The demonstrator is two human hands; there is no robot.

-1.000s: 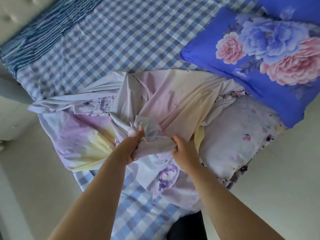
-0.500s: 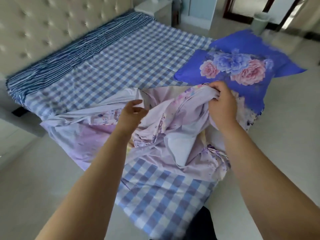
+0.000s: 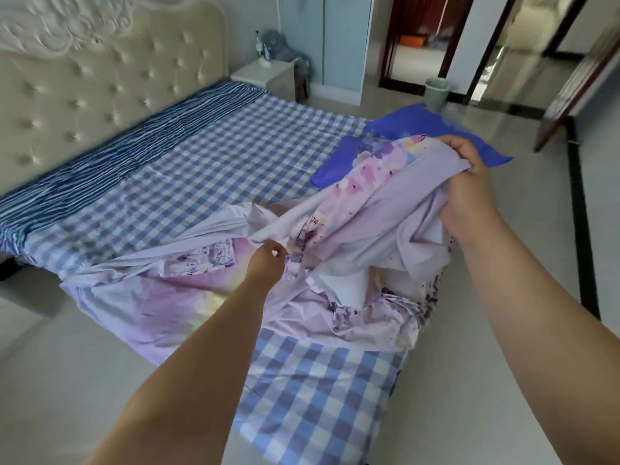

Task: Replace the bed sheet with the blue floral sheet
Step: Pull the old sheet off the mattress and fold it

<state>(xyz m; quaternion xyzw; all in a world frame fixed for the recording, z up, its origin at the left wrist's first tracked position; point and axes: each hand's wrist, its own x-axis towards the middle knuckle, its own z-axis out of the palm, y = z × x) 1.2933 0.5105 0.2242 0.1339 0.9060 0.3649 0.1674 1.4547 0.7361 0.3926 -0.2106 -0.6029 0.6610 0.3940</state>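
A crumpled pale lilac sheet (image 3: 161, 297) with pink, yellow and purple flower print lies across the near corner of the bed. My right hand (image 3: 469, 186) grips a bunched fold of it and holds it raised at the right. My left hand (image 3: 268, 263) pinches another fold lower down, near the bed surface. Under it the mattress wears a blue and white checked sheet (image 3: 218, 169) with a dark striped band by the headboard. A blue floral pillow (image 3: 419, 129) lies at the bed's far right edge, partly hidden behind the raised cloth.
A cream tufted headboard (image 3: 100, 88) stands at the left. A white nightstand (image 3: 265, 73) with bottles sits in the far corner. A pale green bin (image 3: 437, 92) stands on the tiled floor near an open doorway. Bare floor surrounds the bed's near corner.
My right hand has lifted its bunch of lilac sheet up and to the right, away from my left hand. The view has tilted up, showing the headboard and doorway.
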